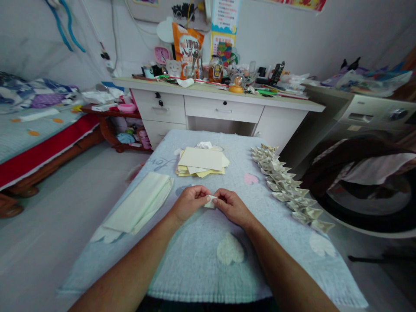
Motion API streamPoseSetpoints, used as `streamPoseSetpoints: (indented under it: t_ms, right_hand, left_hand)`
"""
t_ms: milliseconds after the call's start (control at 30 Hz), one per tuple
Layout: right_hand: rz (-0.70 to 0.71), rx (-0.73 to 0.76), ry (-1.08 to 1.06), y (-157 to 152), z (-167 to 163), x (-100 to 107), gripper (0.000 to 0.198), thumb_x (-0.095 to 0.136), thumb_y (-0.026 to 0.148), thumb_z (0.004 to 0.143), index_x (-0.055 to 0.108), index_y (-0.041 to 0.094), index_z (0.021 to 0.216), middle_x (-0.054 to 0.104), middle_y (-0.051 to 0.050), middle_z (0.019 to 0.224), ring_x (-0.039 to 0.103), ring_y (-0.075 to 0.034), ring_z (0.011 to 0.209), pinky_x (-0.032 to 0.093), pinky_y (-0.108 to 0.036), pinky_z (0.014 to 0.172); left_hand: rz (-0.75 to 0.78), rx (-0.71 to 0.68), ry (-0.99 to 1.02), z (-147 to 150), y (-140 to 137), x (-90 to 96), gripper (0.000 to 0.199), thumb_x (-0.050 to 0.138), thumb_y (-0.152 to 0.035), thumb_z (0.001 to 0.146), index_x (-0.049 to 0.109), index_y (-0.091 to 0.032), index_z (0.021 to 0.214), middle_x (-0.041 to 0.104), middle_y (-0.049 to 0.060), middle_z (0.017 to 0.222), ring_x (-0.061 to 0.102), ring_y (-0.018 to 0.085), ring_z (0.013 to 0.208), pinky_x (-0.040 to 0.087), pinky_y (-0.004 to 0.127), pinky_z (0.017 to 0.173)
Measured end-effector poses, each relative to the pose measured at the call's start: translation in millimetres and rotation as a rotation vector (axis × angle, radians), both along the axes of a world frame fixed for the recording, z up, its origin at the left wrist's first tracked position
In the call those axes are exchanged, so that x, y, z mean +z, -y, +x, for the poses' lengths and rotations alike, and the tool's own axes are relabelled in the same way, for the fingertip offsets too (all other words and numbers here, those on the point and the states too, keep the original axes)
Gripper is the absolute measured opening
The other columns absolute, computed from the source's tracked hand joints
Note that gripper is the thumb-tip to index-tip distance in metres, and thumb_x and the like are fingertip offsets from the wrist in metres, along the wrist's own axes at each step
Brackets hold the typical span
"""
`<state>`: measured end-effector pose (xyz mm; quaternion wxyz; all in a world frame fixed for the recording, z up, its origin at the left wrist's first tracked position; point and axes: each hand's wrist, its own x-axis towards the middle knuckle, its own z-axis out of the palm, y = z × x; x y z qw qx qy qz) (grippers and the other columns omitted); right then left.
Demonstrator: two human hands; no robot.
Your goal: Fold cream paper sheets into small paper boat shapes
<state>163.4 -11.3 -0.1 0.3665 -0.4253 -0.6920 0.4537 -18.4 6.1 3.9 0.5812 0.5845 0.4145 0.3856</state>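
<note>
Between my two hands is a small folded piece of pale paper [210,202], held just above the blue cloth on the table. My left hand [192,202] pinches its left side between thumb and fingers. On the right side, my right hand [232,206] grips it the same way, the fingertips of both hands nearly meeting. A stack of cream paper sheets [201,159] lies beyond my hands. To the left rests a folded bundle of pale greenish-white paper [139,203]. Rows of folded paper boats [286,186] stand along the right side of the table.
The table's blue patterned cloth [195,268] spreads under everything. Behind it stands a white desk [224,108] crowded with a jar [216,69], an orange snack bag [187,47] and clutter. A front-loading washing machine [364,125] is at right, a bed [39,130] at left.
</note>
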Motion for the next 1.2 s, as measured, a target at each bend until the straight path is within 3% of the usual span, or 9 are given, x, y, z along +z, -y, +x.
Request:
streamPoseSetpoints:
  t_ms: [200,467,700,1100,1200]
  right_hand:
    - [-0.019,-0.019,0.022,-0.1,-2.7,-4.7,0.032,0.060,0.047,0.083,0.055,0.016,0.077,0.042,0.004,0.064,0.037,-0.010,0.060,0.028,-0.021,0.054]
    - [0.004,-0.006,0.036,0.0,2.4,0.4,0.033,0.060,0.046,0.084,0.057,0.015,0.072,0.038,0.006,0.059,0.033,-0.009,0.056,0.025,-0.021,0.052]
    - [-0.080,0.017,-0.075,1.6,-2.1,0.6,0.031,0.064,0.045,0.079,0.053,0.016,0.077,0.042,0.005,0.065,0.036,-0.009,0.058,0.028,-0.020,0.052]
    - [0.013,-0.002,0.059,2.2,0.5,0.1,0.024,0.058,0.035,0.083,0.054,0.015,0.070,0.041,0.004,0.062,0.036,-0.009,0.059,0.027,-0.021,0.054]
    - [0.017,-0.016,0.083,1.8,0.3,-0.9,0.023,0.058,0.034,0.083,0.053,0.016,0.070,0.041,0.005,0.061,0.036,-0.009,0.058,0.027,-0.021,0.052]
  left_hand:
    - [-0.025,0.020,0.043,4.0,2.2,-0.8,0.016,0.065,-0.025,0.070,0.060,-0.013,0.078,0.057,-0.003,0.061,0.049,0.008,0.053,0.039,0.021,0.053]
    - [0.109,-0.011,-0.134,1.3,1.4,-2.0,0.015,0.068,-0.027,0.070,0.064,-0.012,0.074,0.058,-0.002,0.064,0.050,0.010,0.059,0.037,0.021,0.056]
    - [0.067,0.059,0.025,2.9,3.7,0.6,0.016,0.067,-0.028,0.070,0.060,-0.013,0.072,0.056,-0.003,0.063,0.049,0.009,0.059,0.037,0.021,0.058]
    - [0.117,-0.014,-0.010,6.5,1.6,-7.3,0.018,0.067,-0.025,0.072,0.061,-0.014,0.085,0.056,-0.002,0.071,0.051,0.010,0.066,0.039,0.021,0.063]
    - [0.125,-0.004,-0.042,6.5,1.1,-6.5,0.014,0.066,-0.026,0.074,0.060,-0.014,0.078,0.054,-0.003,0.068,0.048,0.009,0.063,0.038,0.021,0.061]
